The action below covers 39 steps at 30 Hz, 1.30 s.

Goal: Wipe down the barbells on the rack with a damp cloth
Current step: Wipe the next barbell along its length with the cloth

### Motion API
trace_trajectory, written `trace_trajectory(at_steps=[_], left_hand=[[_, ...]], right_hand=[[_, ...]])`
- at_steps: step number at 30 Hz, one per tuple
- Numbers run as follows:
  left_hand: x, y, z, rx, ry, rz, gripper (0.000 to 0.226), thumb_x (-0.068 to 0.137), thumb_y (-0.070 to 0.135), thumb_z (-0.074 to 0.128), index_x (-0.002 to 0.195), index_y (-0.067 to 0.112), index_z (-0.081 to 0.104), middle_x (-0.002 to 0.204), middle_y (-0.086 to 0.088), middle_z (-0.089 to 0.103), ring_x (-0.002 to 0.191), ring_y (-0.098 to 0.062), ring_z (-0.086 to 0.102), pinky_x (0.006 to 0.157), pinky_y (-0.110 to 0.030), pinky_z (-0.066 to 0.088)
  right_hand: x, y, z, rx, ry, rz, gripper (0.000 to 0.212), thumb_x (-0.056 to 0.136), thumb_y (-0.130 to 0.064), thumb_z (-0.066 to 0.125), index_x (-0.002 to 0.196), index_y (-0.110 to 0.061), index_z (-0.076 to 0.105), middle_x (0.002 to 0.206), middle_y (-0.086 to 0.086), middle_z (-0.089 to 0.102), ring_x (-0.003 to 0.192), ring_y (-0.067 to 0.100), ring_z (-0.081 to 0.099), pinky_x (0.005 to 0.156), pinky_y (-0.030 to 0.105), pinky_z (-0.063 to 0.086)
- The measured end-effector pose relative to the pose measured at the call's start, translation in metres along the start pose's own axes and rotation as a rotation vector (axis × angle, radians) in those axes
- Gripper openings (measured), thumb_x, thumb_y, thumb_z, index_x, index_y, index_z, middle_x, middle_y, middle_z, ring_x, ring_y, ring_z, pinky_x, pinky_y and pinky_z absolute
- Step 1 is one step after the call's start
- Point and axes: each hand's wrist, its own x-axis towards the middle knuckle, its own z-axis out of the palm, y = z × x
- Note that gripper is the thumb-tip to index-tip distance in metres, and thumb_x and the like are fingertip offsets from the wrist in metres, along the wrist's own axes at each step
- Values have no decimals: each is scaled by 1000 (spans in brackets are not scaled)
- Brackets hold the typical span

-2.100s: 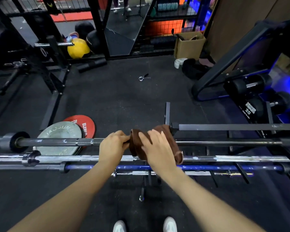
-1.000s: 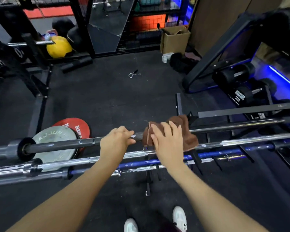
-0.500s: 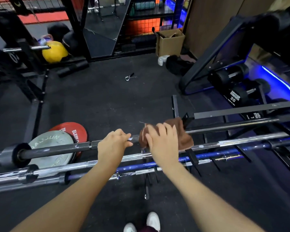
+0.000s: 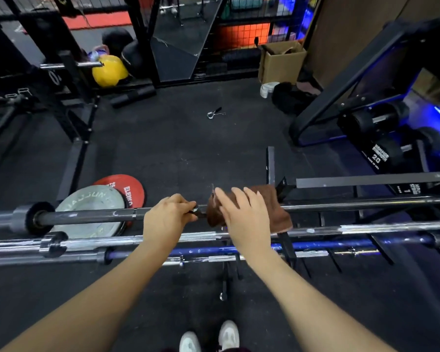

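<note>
Wiping the dark barbell on the rack

My left hand (image 4: 167, 219) grips the dark barbell (image 4: 92, 216); my right hand (image 4: 244, 214) presses flat-fingered on the brown cloth (image 4: 277, 212) draped over it, beside my left. Better to wrap it fully and slide outward.

My right hand (image 4: 247, 217) covers the middle of the brown cloth (image 4: 277, 212), which hides the dark barbell (image 4: 87, 215) beneath it. Both the barbell's ends run past the frame edges. The dumbbell (image 4: 381, 154) lettering is blurred.
</note>
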Motion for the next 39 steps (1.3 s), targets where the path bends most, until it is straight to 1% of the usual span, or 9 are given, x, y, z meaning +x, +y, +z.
trace_trajectory(at_steps=[3,7,10,13,17,23,26,32,39], left_hand=[[0,2,2,-5,37,29,27,82,27,71,108,22,72,101,1,67,91,-24,61,62,-27,40],[2,0,6,9,59,45,24,78,23,75,102,20,75,93,-1,67,82,-27,62,59,-33,46],[1,-1,3,9,49,50,26,81,26,72,107,24,73,97,3,66,87,-24,62,62,-32,46],[0,-2,-1,17,16,45,26,84,33,68,110,28,71,102,6,65,94,-18,60,66,-30,46],[-1,-2,1,-10,36,38,28,85,33,67,113,27,70,101,6,65,94,-19,59,65,-29,45],[1,-4,1,27,18,95,20,80,26,74,99,20,74,88,2,65,81,-24,61,56,-31,46],[1,1,-6,67,-65,88,23,88,32,63,106,19,70,99,3,62,93,-21,57,63,-31,45],[11,5,-13,212,-219,47,33,97,39,45,123,24,58,117,3,53,109,-16,50,77,-30,46],[11,4,-12,253,-248,54,35,98,39,43,127,25,55,121,3,51,111,-17,49,78,-30,46]], right_hand=[[-5,6,3,9,-11,-35,34,93,-34,53,126,-30,59,111,7,64,101,32,59,91,47,46],[32,3,-16,-72,-134,-60,37,98,-43,34,101,-24,66,85,2,64,76,27,62,57,30,37],[51,1,-14,28,-319,106,37,102,-41,31,107,-21,61,97,3,65,91,29,62,61,30,34],[20,-3,-11,-10,-92,55,31,95,-36,39,104,-21,65,88,4,63,81,29,61,63,34,43],[-18,-4,0,33,35,0,38,91,-33,39,120,-26,62,115,6,61,111,31,55,99,49,42],[35,-2,-17,-47,-194,68,30,97,-41,40,102,-24,65,89,3,64,83,28,60,61,33,38],[46,-1,-16,23,-334,162,33,100,-39,36,115,-23,60,102,5,64,97,31,59,67,34,38],[-30,-11,-6,30,-48,36,44,94,-30,46,137,-22,51,132,10,54,124,34,47,104,51,38],[7,1,-13,-20,-110,14,41,90,-41,37,112,-26,68,98,3,64,90,27,59,84,39,51]])
